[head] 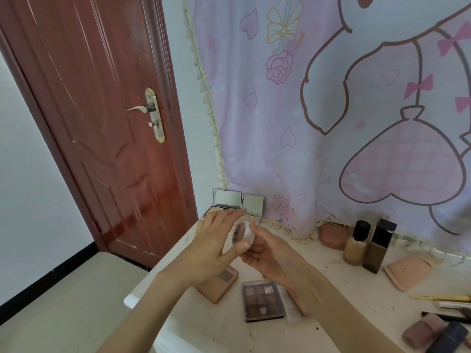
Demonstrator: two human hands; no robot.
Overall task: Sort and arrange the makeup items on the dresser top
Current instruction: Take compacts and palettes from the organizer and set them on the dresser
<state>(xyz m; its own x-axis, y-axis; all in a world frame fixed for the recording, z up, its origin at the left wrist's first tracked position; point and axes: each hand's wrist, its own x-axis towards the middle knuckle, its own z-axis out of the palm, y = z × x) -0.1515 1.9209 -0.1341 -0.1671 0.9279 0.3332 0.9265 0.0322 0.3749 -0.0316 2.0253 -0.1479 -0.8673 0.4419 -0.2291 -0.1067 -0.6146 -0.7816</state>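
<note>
A small white round container [246,232] is held above the white dresser top [331,289], between both hands. My left hand [216,248] lies over its left side with fingers stretched and the thumb under it. My right hand [267,253] cups it from below and the right. Below the hands lie an eyeshadow palette [262,300] with brown squares and a peach compact [220,284]. Two open mirrored compacts [238,203] stand at the back left corner.
Along the back stand a pink round case [334,236], a foundation bottle [356,243] and a dark rectangular bottle [378,248]. A peach puff [407,272] lies right of them; brushes and tubes [438,327] crowd the right edge. A cartoon curtain [331,110] hangs behind, a red door [102,123] at left.
</note>
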